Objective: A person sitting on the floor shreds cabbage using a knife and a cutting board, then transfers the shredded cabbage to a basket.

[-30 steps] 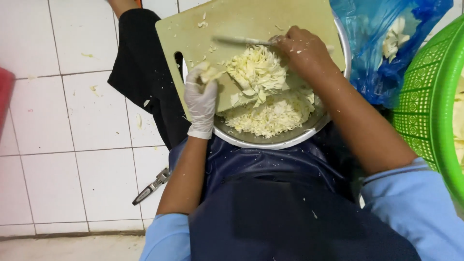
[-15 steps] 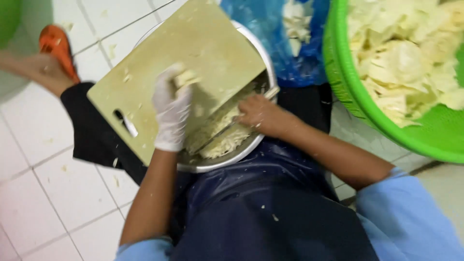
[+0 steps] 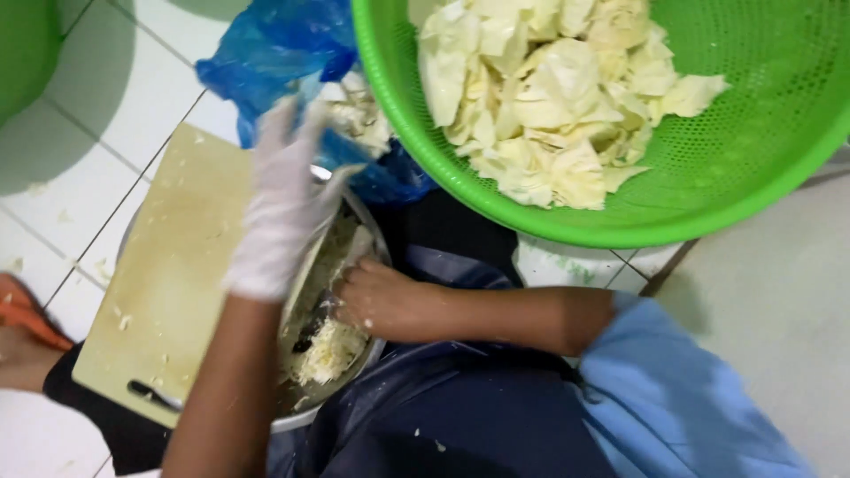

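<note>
My left hand [image 3: 282,205] wears a white glove and hovers, blurred, with fingers spread over the right edge of a pale wooden cutting board [image 3: 168,283]. The board lies tilted across a metal bowl [image 3: 297,418] that holds shredded cabbage [image 3: 332,350]. My bare right hand [image 3: 382,299] is down inside the bowl, curled around a knife [image 3: 312,329] whose dark handle end shows beside the shreds. A blue plastic bag [image 3: 274,44] with cabbage scraps sits just beyond my left hand.
A large green perforated basket [image 3: 620,232] filled with cut cabbage pieces [image 3: 549,97] fills the upper right. A green tub [image 3: 22,44] is at the top left. An orange sandal [image 3: 22,317] and a foot lie at the left edge on the white tiled floor.
My left hand has lifted off the cutting board and moved up toward the blue bag. My right hand stays low in the bowl. The view has swung toward the green basket.
</note>
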